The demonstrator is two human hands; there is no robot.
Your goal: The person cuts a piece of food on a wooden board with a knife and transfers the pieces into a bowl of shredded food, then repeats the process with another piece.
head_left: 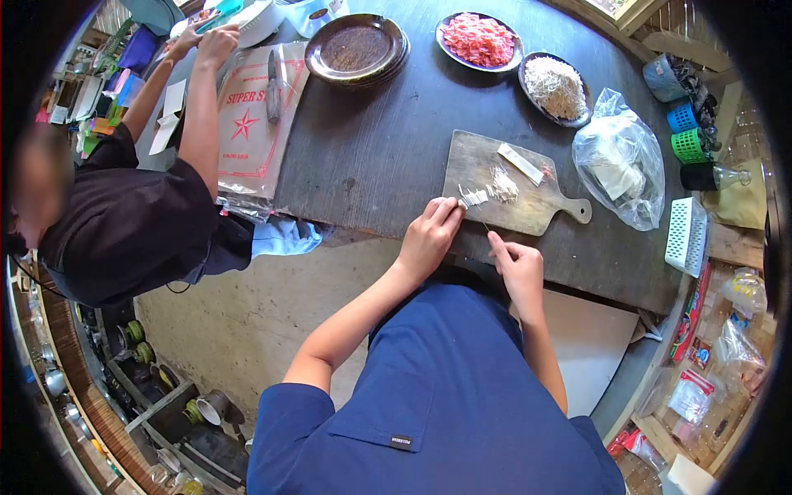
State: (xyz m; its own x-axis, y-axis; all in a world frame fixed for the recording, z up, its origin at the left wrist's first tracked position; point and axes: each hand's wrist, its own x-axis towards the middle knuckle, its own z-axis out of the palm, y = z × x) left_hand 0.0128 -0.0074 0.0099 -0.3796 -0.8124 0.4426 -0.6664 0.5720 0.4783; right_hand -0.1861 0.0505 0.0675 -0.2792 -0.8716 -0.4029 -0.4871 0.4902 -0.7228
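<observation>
On the dark table lies a wooden cutting board (540,206) with a pile of thin white strips (502,185) and a flat white piece (520,163). My left hand (433,231) is at the board's near left corner, its fingers closed on a white piece beside short cut bits (473,198). Just right of it, at the board's near edge, my right hand (518,264) is closed round a thin knife, of which little shows. Behind the board stand a plate of pink shreds (479,41) and a plate of white shreds (554,87).
A clear bag (619,165) with white contents lies right of the board, near a white basket (686,235). Stacked brown plates (356,49) stand at the back. At left, a co-worker in black (132,219) reaches past a printed sheet (252,124) with a knife (274,89) on it.
</observation>
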